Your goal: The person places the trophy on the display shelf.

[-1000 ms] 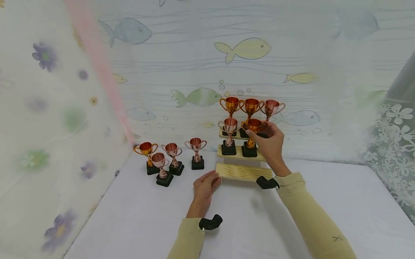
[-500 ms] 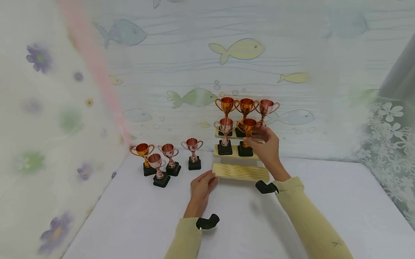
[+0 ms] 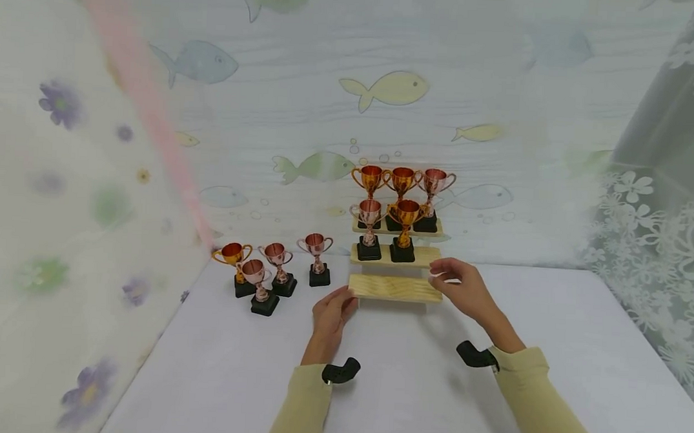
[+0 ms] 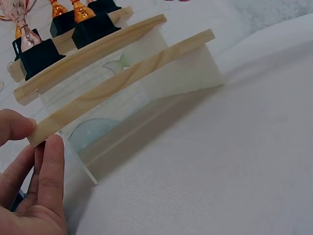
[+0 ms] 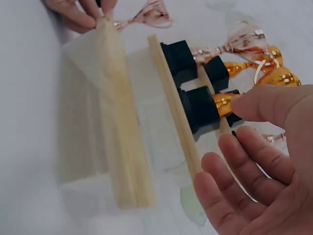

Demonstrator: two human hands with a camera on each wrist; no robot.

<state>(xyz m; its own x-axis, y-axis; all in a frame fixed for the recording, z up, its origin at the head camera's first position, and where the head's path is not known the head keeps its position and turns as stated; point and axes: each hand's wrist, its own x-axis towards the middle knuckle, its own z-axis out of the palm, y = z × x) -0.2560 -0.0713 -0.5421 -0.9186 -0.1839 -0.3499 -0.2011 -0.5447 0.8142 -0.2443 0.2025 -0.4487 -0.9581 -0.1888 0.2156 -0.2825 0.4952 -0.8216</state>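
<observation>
Right hand (image 3: 464, 289) is beside the right end of the lowest wooden board (image 3: 395, 288), holding nothing, its fingers loosely bent and the thumb apart from them; whether a fingertip grazes the wood I can't quite tell. With my left hand (image 3: 328, 314) I pinch that board's left end, thumb above, fingers below. On the middle board (image 3: 425, 257) the gold trophy cup (image 3: 406, 212) stands upright, just right of a rose-gold trophy cup (image 3: 370, 211). Behind, three cups (image 3: 402, 178) line the top board (image 3: 439, 229), and four cups (image 3: 275, 253) stand on the white table (image 3: 398, 380) to the left. I'd judge the gold one light, stiff and slick, probably plated plastic, with thin handles that could snap; its stem (image 3: 405, 237) or black base (image 3: 402, 253) offers the surest hold. Wood should be rigid and less slippery, best steadied at an end.
</observation>
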